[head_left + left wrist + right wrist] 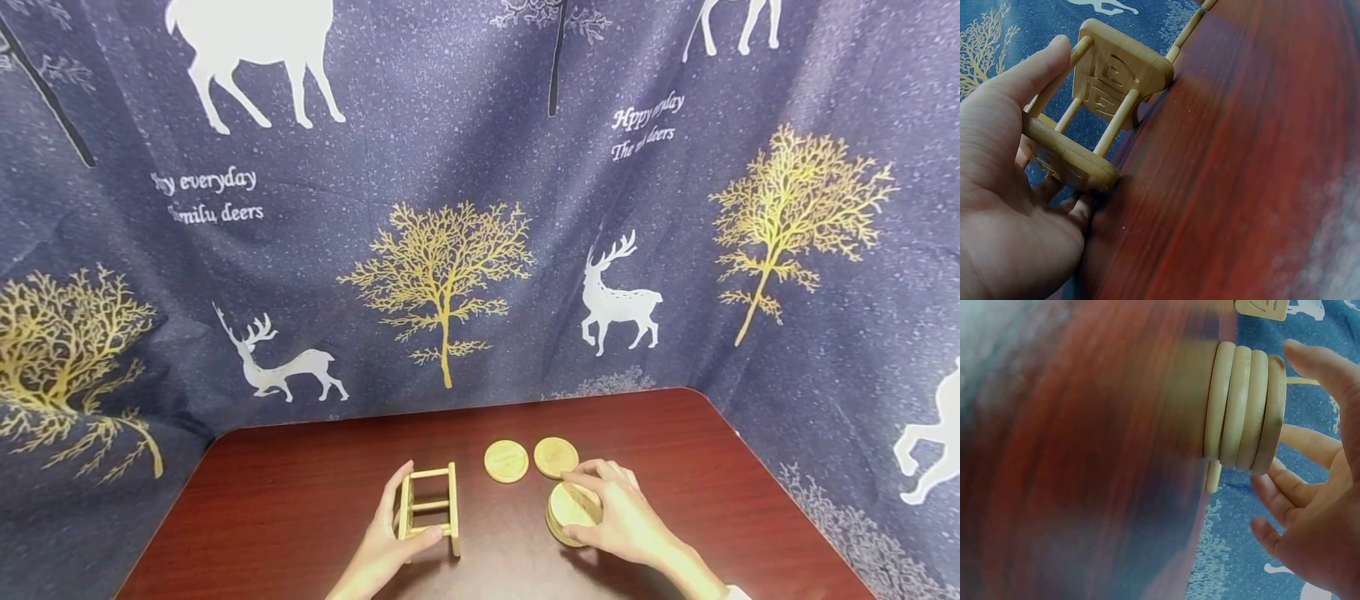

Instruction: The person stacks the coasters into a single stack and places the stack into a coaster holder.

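Observation:
My left hand (386,542) grips a small wooden rack (452,508) on the left, thumb on one side and fingers on the other. The rack has two carved end panels (1124,75) joined by round rods. On the right, my right hand (622,517) spans the top of a stack of round wooden coasters (573,510). In the right wrist view the thumb (1319,365) stands slightly apart from the stack's top coaster (1274,415), while other fingertips lie close at its edge; contact is hard to tell. Several coasters make up the stack, the top one slightly offset.
Two loose round coasters, a left one (506,462) and a right one (556,457), lie flat beyond the stack. The right one is close to my right fingertips. Behind the reddish-brown table (315,467) hangs a dark blue cloth (480,150) with deer and trees.

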A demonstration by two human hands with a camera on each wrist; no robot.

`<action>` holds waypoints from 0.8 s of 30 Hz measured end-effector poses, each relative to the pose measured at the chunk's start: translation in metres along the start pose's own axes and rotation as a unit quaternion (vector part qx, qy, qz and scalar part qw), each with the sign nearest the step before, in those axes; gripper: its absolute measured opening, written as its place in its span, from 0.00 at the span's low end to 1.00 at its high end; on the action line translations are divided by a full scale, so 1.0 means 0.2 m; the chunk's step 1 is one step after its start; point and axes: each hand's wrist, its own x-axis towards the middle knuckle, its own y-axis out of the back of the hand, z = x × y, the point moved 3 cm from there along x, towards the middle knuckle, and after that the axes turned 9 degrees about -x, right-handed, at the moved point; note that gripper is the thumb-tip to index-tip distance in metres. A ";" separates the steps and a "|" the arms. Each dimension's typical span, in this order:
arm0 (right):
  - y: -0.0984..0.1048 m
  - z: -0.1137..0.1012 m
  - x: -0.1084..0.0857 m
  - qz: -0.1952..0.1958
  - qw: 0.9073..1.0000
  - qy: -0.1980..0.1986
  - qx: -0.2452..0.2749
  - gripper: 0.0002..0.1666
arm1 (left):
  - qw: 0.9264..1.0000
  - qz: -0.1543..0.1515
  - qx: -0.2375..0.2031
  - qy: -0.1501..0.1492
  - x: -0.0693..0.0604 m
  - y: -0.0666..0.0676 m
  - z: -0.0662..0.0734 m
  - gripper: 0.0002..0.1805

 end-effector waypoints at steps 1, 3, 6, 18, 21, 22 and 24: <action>0.00 0.00 0.00 0.003 1.000 0.001 0.000 0.41 | 1.000 -0.002 -0.003 -0.002 0.00 0.00 0.00 0.60; 0.01 0.00 0.01 0.009 1.000 0.002 0.002 0.40 | 1.000 -0.005 -0.010 -0.005 0.00 0.00 0.00 0.60; 0.01 0.00 0.02 0.014 1.000 -0.004 0.006 0.38 | 1.000 -0.007 -0.013 -0.003 0.01 0.00 -0.01 0.60; 0.00 0.02 0.06 0.016 0.998 -0.045 0.048 0.25 | 1.000 -0.003 -0.004 -0.005 0.01 0.00 0.00 0.60; 0.00 0.03 0.07 0.010 0.997 -0.055 0.058 0.23 | 1.000 0.001 0.005 -0.007 0.00 0.00 0.00 0.60; 0.00 0.03 0.07 0.008 0.996 -0.060 0.062 0.22 | 1.000 0.003 0.008 -0.008 0.00 0.00 0.00 0.60; -0.01 0.04 0.08 0.007 0.995 -0.065 0.069 0.21 | 1.000 0.003 0.012 -0.010 0.00 0.00 0.00 0.60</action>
